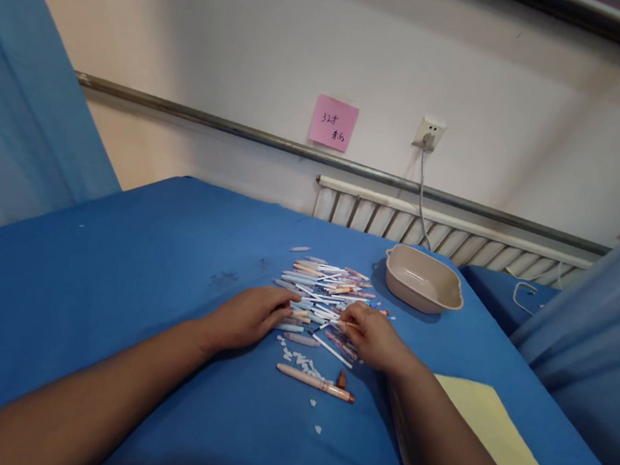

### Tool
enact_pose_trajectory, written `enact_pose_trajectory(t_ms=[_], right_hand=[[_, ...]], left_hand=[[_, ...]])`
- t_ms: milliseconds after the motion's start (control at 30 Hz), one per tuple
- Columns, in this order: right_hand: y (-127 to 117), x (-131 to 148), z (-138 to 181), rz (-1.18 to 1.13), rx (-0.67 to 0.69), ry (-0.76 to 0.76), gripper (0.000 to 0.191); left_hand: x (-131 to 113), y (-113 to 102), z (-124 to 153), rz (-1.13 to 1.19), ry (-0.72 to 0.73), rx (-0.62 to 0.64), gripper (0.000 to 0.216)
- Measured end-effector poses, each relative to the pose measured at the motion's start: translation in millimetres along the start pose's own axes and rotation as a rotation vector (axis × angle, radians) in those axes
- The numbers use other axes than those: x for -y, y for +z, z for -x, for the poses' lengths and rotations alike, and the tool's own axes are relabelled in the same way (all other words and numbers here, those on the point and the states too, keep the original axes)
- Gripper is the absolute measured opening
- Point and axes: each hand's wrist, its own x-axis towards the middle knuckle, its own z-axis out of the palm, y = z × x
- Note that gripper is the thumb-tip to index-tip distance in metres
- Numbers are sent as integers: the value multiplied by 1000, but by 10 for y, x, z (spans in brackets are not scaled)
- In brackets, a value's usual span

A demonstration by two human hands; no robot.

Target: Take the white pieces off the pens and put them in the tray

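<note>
A pile of pen parts (322, 286) lies on the blue table cover (131, 279): pastel barrels, thin white refills and small caps. My left hand (249, 317) rests palm down at the pile's left edge, fingers curled together onto the parts. My right hand (370, 334) sits at the pile's right edge, fingers pinched on a thin part whose kind I cannot make out. One assembled pink pen (315, 382) lies apart in front of the hands, with small white bits (303, 362) scattered near it.
A beige shallow tray (423, 279) stands beyond my right hand. A yellow sheet (494, 433) lies under my right forearm. Behind the table are a radiator (455, 238), a wall socket with a cable (428, 135) and a pink note (333, 123). Blue curtains hang on both sides.
</note>
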Motion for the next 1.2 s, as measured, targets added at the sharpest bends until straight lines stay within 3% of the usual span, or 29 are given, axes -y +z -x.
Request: enact_pose_trajectory(t_ms=[167, 400, 567, 933, 1133, 1200], right_hand=[[-69, -66, 10, 1, -27, 18, 2], [74, 181, -26, -88, -5, -20, 4], [169, 320, -15, -71, 7, -55, 6], [-19, 76, 33, 44, 52, -8, 5], [-50, 208, 34, 69, 4, -11, 12], [-45, 299, 53, 12, 58, -25, 14]], left_hand=[[-40, -48, 16, 10, 1, 38, 31], [-85, 65, 9, 75, 72, -17, 33], [-100, 137, -24, 16, 122, 93, 21], [76, -178, -11, -140, 75, 160, 25], [103, -186, 9, -134, 37, 121, 22], [90, -169, 6, -134, 32, 90, 23]])
